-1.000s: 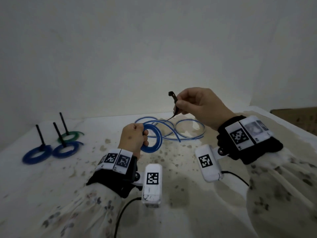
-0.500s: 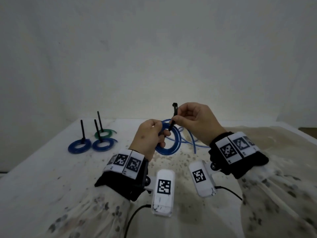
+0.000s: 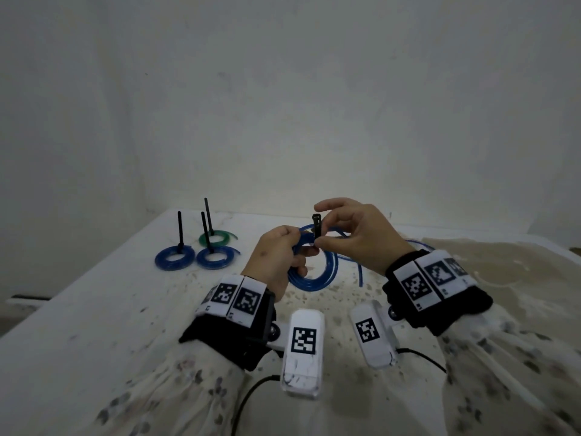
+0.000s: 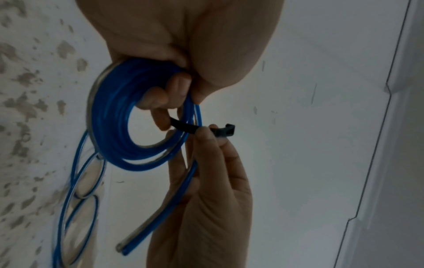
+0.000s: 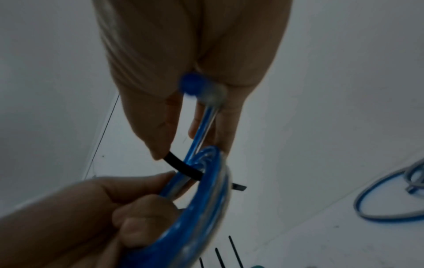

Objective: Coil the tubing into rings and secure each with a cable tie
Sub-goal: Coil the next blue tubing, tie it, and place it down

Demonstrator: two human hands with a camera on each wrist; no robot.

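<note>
Your left hand (image 3: pixel 276 256) holds the blue tubing coil (image 3: pixel 314 275) upright above the bench (image 3: pixel 94 325), fingers curled through its centre in a closed grip. Your right hand (image 3: pixel 355 237) pinches the black cable tie (image 3: pixel 316 226) between thumb and fingertip, just below its head; the strap passes across the coil's strands. Loose tubing (image 5: pixel 378 199) trails onto the bench behind. Three tied rings (image 3: pixel 201 254) lie well apart to the left, their tie tails standing up.
</note>
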